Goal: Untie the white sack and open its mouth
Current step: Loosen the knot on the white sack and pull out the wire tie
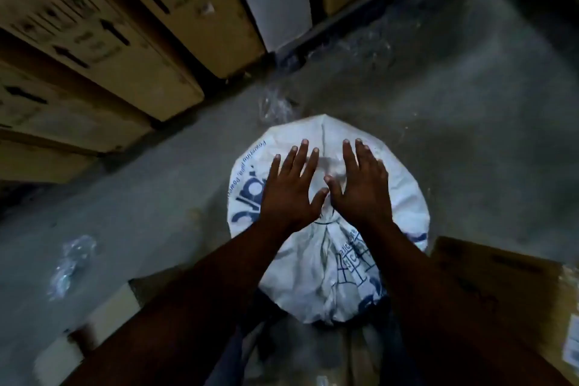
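A full white sack (404, 197) with blue print stands on the grey floor just in front of me. Its mouth is gathered into a tied neck (327, 222) at the top middle, with creases fanning out from it. My left hand (289, 189) hovers over the sack's left side, palm down, fingers spread, holding nothing. My right hand (362, 185) is beside it over the right side, also flat and spread. The two thumbs nearly meet just above the tied neck. Whether the palms touch the sack I cannot tell.
Stacked cardboard boxes (94, 41) line the left and far side. Another cardboard box (507, 285) sits at the right, close to the sack, and one (109, 316) at the lower left. Crumpled clear plastic (73, 263) lies on the concrete floor (454, 119), more plastic (275, 105) beyond the sack.
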